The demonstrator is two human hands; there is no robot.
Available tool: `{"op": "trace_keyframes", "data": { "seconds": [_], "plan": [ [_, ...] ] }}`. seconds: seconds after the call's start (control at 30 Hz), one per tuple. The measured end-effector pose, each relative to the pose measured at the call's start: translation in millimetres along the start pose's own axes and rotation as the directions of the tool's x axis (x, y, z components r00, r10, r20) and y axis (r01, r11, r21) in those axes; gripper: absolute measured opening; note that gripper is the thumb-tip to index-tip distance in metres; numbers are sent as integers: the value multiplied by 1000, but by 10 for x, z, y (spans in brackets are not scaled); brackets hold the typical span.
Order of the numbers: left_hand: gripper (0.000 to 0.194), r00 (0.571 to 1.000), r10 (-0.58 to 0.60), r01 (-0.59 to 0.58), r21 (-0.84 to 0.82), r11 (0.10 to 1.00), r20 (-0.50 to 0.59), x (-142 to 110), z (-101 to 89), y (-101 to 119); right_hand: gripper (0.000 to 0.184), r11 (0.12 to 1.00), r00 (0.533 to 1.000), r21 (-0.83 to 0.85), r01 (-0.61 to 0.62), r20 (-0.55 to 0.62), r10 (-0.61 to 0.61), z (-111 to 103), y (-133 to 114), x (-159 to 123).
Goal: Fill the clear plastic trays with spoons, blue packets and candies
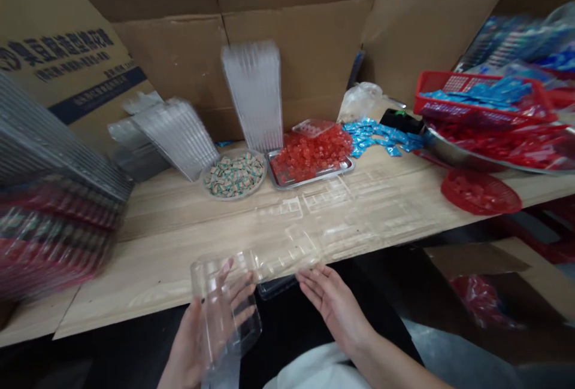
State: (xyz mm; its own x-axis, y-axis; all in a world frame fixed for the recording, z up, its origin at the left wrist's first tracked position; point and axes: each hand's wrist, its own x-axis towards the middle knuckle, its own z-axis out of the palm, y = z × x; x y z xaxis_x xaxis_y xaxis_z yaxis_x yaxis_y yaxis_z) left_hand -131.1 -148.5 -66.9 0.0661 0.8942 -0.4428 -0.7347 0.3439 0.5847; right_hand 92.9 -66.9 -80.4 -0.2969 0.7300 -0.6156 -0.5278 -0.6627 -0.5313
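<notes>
My left hand (197, 326) is wrapped round a clear plastic tray (249, 326) at the table's front edge, and its fingers show through the plastic. My right hand (330, 299) has its fingers stretched out, palm facing left, with nothing plainly gripped. Its fingertips are close to another clear tray (287, 248) lying at the table edge; whether they touch it I cannot tell. Between the hands, part of a further clear piece (276, 287) shows just below the edge. Blur and transparency hide where the clear pieces overlap.
Behind stand a round dish (233, 175) of small wrapped pieces, a metal tray (309, 176) of red pieces, and blue packets (375, 134). Stacked trays (254, 93) lean on cardboard. Filled packs (54, 239) are piled left; red baskets (480, 194) and a metal bowl (467, 149) stand right.
</notes>
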Motion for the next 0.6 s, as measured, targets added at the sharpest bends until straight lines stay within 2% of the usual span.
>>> {"op": "trace_keyframes", "data": {
  "seconds": [0.1, 0.17, 0.2, 0.23, 0.27, 0.3, 0.33, 0.37, 0.4, 0.43, 0.47, 0.5, 0.57, 0.6],
  "plan": [
    [97, 1000, 16, -17, 76, 997, 15, 111, -9, 122, 23, 999, 999, 19, -50, -4, 50, 10, 23, 20],
    [95, 998, 61, -57, 259, 964, -10, 152, -52, 302, 19, 994, 994, 39, -103, -30, 104, 19, 19, 46],
    [93, 992, 120, -93, 420, 903, -39, 176, -78, 419, 17, 991, 991, 54, -126, -48, 128, 24, 12, 61],
    [92, 976, 205, -125, 606, 786, -65, 211, -105, 548, 14, 987, 987, 71, -146, -63, 151, 28, 0, 77],
    [94, 950, 303, -125, 802, 584, -73, 263, -130, 684, 11, 983, 982, 89, -163, -76, 170, 32, -12, 94],
    [101, 916, 398, -86, 943, 322, -53, 334, -154, 818, 9, 979, 979, 104, -175, -85, 184, 34, -23, 110],
    [105, 889, 459, -23, 998, 63, -9, 425, -176, 941, 7, 976, 977, 116, -184, -92, 195, 35, -31, 127],
    [106, 880, 475, 52, 988, -147, 24, 531, -196, 1045, 7, 974, 975, 122, -190, -96, 202, 34, -35, 143],
    [107, 884, 465, 101, 947, -304, 55, 643, -213, 1124, 10, 973, 974, 121, -195, -95, 207, 30, -33, 158],
    [105, 897, 436, 130, 901, -415, 72, 755, -226, 1176, 15, 973, 973, 115, -200, -92, 211, 23, -27, 173],
    [104, 914, 399, 138, 866, -480, 75, 855, -236, 1201, 20, 973, 972, 105, -207, -88, 217, 12, -17, 187],
    [103, 929, 363, 125, 857, -500, 76, 938, -242, 1204, 24, 971, 970, 95, -220, -81, 228, -2, -6, 201],
    [103, 946, 314, 77, 889, -451, 77, 1037, -256, 1176, 27, 960, 959, 56, -273, -61, 276, -32, 14, 235],
    [105, 946, 310, 28, 927, -374, 97, 1055, -266, 1165, 25, 955, 953, 3, -297, -58, 296, -44, 20, 256]
  ]
}}
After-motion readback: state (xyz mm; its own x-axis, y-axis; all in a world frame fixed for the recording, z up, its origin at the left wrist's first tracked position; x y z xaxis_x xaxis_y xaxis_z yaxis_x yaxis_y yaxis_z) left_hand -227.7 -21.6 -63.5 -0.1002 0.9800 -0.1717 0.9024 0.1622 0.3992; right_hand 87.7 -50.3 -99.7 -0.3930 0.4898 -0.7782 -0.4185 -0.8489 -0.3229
